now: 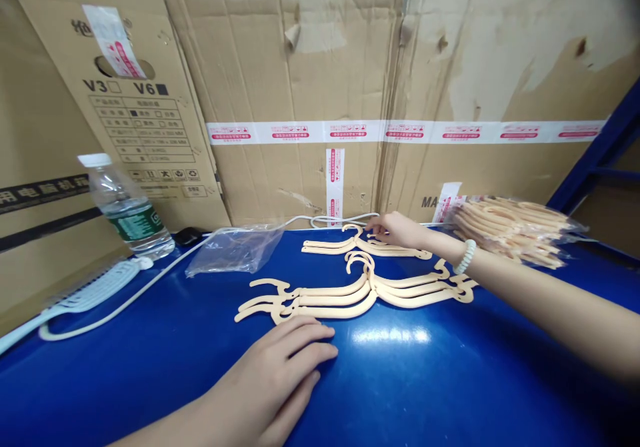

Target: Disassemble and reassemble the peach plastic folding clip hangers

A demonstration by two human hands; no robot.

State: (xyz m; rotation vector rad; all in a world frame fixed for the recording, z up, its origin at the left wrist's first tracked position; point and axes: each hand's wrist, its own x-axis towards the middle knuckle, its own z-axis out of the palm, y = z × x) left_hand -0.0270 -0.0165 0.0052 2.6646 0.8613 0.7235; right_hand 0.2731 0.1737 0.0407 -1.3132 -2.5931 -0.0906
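Several beige plastic folding hangers [345, 310] lie overlapped in a row on the blue table, their hooks bunched in the middle. Behind them are more beige hangers [330, 246], with a hook pointing toward the cardboard. My right hand [395, 229], wearing a pale beaded bracelet, reaches over to these back hangers. Its fingers are bent and closed on a hanger part there; the fingertips are partly hidden. My left hand [287, 367] rests on the table just in front of the front row, fingers stretched out and holding nothing.
A plastic-wrapped pile of hangers [510, 227] sits at the back right. A clear plastic bag [237, 247], a white cable [165, 270], a water bottle [133, 214] and a pale hairbrush [100, 287] lie or stand to the left. Cardboard [300, 187] walls off the back.
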